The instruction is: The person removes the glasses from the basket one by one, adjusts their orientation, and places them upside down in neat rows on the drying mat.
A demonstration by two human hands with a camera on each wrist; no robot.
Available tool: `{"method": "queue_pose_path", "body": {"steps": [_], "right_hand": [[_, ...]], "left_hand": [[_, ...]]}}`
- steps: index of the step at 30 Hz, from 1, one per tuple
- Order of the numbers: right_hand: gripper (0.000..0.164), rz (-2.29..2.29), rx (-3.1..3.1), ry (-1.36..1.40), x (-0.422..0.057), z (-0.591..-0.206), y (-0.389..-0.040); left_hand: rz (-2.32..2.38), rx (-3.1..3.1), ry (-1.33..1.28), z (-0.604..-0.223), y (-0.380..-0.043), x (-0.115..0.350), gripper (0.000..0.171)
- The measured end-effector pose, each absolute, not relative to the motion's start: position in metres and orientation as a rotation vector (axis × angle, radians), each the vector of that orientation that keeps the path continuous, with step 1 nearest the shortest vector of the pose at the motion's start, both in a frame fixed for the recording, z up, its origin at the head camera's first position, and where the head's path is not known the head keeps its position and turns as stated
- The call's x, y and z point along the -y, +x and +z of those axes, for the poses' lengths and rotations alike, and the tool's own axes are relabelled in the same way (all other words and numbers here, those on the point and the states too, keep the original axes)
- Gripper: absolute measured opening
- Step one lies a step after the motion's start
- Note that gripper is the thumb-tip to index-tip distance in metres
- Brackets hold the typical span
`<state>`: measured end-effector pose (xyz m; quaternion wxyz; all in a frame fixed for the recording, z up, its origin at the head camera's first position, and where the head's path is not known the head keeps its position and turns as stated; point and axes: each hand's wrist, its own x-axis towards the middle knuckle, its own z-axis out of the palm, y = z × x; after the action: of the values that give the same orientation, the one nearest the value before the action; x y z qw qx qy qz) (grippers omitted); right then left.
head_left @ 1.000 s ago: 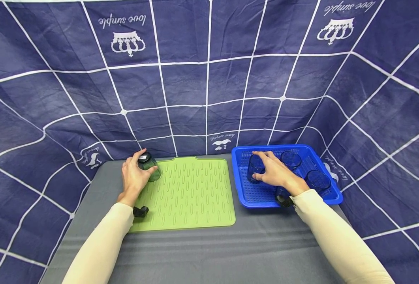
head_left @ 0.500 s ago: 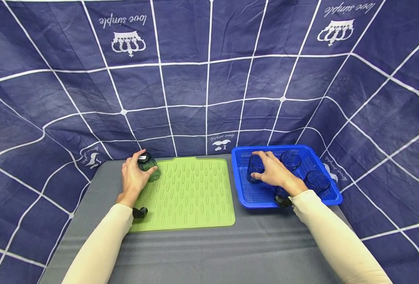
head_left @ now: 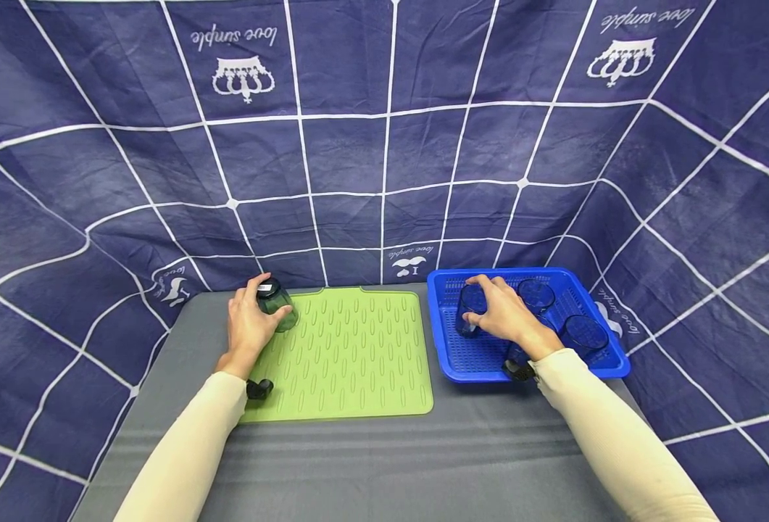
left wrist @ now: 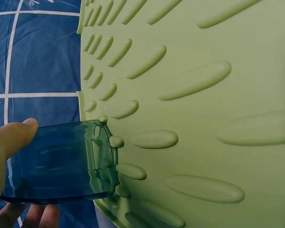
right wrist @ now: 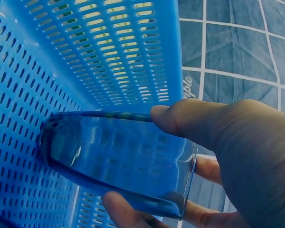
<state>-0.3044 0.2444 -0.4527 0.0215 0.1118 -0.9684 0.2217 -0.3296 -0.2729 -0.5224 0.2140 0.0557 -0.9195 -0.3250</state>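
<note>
Head view: green mat (head_left: pixel 351 355) lies on the grey desk (head_left: pixel 371 464); mat is the landmark for all places below.
Mat glass (left wrist: pixel 61 161): at the mat's far-left corner, looks mouth-down, lower end touching the ridges.
Left hand (head_left: pixel 248 320): grasping the mat glass, thumb on one side, fingers on the other.
Blue basket (head_left: pixel 475 378): on the desk, just right of the mat.
Basket glass (right wrist: pixel 118 156): inside the basket, on the side nearest the mat, mouth up; whether its base rests on the basket floor, cannot tell.
Right hand (head_left: pixel 506 312): grasping the basket glass near its mouth, thumb and fingers on opposite sides.
Other glasses (head_left: pixel 536 296): in the basket, farther from the mat than the gripped one; at least two, exact count partly hidden.
Step in hand: probably basket-to-mat transfer, left at the placing end, right at the pick-up end; direction is a guess.
Next move: likely calls for left letting go without tipping its glass, and right lifting straight up past the basket rim, then turning the glass mouth-down over the mat.
Risk: smooth glass could slip or knock its neighbours.
</note>
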Motion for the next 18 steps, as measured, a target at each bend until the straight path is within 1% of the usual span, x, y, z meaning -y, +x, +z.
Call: {"method": "queue_pose_path", "body": {"steps": [7, 9, 18], "right_hand": [[0.071, 0.718, 2.971, 0.366, -0.2467, -0.4515, -0.3044], [0.071, 0.713, 2.939, 0.380, -0.2501, -0.4562, -0.3069], [0.070, 0.717, 2.922, 0.340, -0.2468, -0.4536, -0.3013]], "left_hand": [[-0.883, 2.553, 0.154, -0.5245, -0.3300, 0.2725, 0.088], [-0.880, 2.555, 0.151, -0.5252, -0.3301, 0.2722, 0.088], [-0.897, 2.542, 0.136, -0.5264, -0.3299, 0.2718, 0.089]]}}
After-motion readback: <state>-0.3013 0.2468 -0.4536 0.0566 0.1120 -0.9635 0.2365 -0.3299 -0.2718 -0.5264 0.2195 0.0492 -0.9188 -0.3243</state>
